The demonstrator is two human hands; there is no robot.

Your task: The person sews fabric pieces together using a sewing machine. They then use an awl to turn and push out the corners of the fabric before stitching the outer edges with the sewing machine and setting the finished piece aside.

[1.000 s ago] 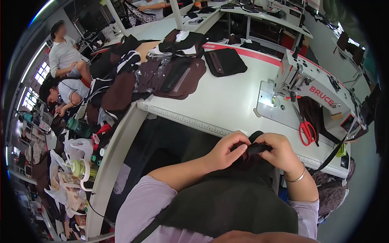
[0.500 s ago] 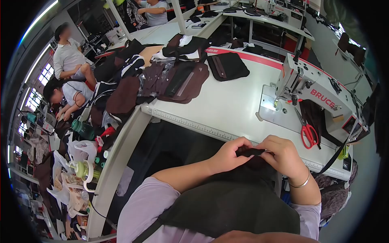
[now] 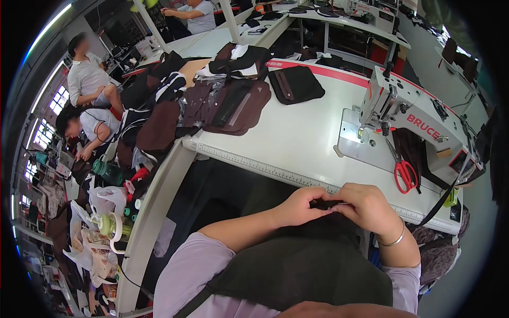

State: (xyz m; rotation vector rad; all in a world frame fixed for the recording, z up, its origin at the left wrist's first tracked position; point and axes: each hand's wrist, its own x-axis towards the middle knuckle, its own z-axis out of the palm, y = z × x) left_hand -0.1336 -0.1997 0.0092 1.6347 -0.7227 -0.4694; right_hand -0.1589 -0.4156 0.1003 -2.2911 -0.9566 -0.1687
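My left hand [image 3: 306, 206] and my right hand [image 3: 362, 204] meet just off the front edge of the sewing table. Between them they pinch a small dark piece of fabric [image 3: 324, 203], mostly hidden by the fingers. The fingers of both hands are closed on it. Beyond my right hand stands a sewing machine [image 3: 424, 124] marked BRUCE. Red-handled scissors [image 3: 405, 176] lie beside it on the tabletop. A printed ruler strip [image 3: 265, 168] runs along the table edge behind my hands.
A black fabric panel [image 3: 297, 85] lies flat on the white table [image 3: 313, 127]. Brown panels [image 3: 238, 106] are stacked to its left, near more piled fabric. Bottles and bags [image 3: 103, 228] crowd the far left. Several people sit or stand at other tables.
My hands have drawn closer together around the dark fabric, so less of it shows. The right hand has shifted slightly left. The view has moved a little.
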